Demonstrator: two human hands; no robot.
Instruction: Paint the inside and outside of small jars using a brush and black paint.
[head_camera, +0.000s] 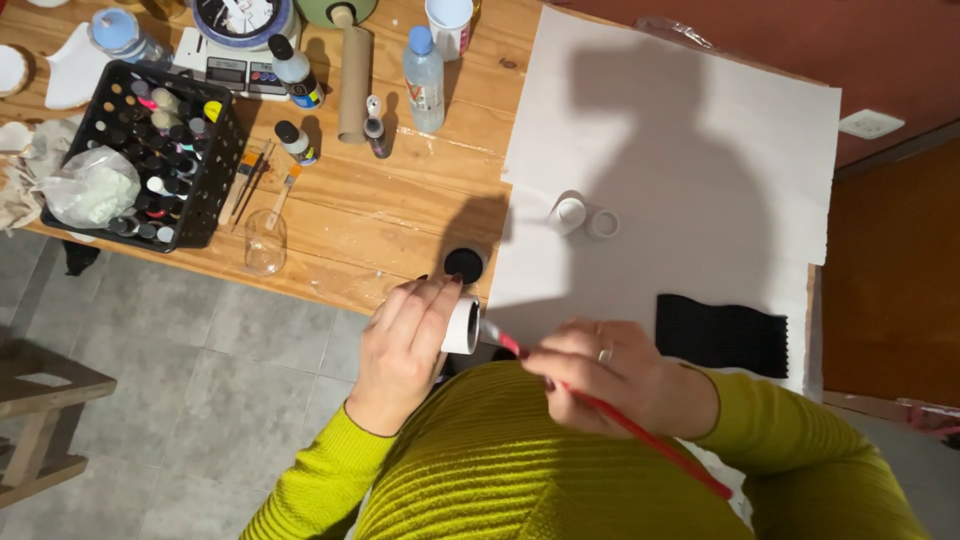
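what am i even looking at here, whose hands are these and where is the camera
There is no machine here. One camera sits on a person's head and looks straight down, so the two hands belong to that person in a yellow-green sweater.

The left hand holds a small white tube on its side. The right hand holds a red-handled paintbrush with its tip at the tube's open end.

Below is a wooden table partly covered by a large white sheet. On it lie a small pot of black paint, a black crate of paint bottles, a cardboard tube, a plastic water bottle and a black ribbed piece.
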